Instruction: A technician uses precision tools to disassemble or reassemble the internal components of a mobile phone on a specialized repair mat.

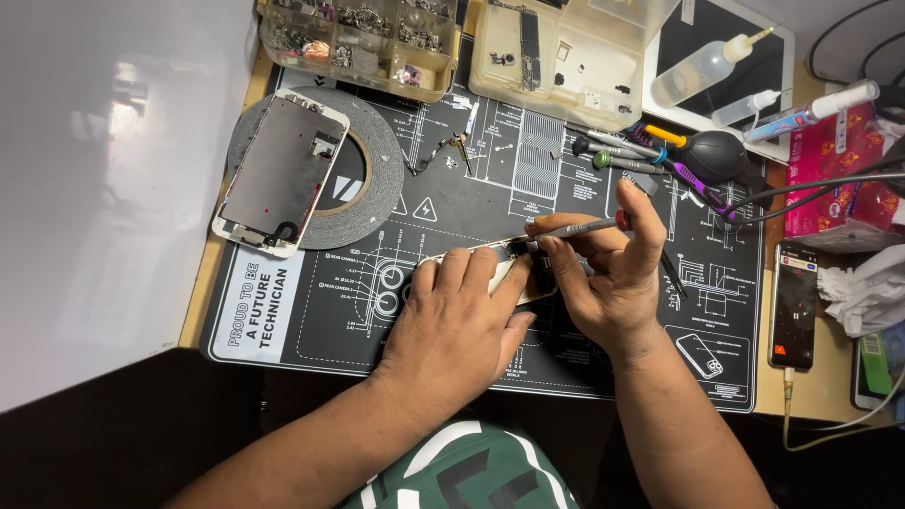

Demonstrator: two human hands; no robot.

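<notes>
Left hand [459, 325] lies flat, palm down, fingers held together, pressing on a white phone body [490, 273] that rests on the black printed work mat [311, 311]; only the phone's far edge and one end show past the fingertips, the rest being covered by the hand. Right hand [608, 269] sits just beside the left, touching the phone's end; thumb and fingers are pinched around a slim grey screwdriver [577, 227], whose shaft lies almost level and whose tip points toward the left hand, meeting the phone at its far edge. Beyond the left hand, well apart, a detached screen assembly [281, 172] lies face down across a roll of black tape [363, 179]; farther still stands a clear compartment box of small parts [363, 38]. Beyond the right hand lie several spare screwdrivers [617, 155] with coloured caps, a black rubber blower [714, 154], and an open clear box [566, 57] holding loose components; two squeeze bottles [702, 71] rest on a white tray farther out. To the outer side of the right hand, off the mat on the tabletop [820, 386], a second phone [795, 304] lies with its screen lit and a cable plugged in, near crumpled white tissue [872, 287].
</notes>
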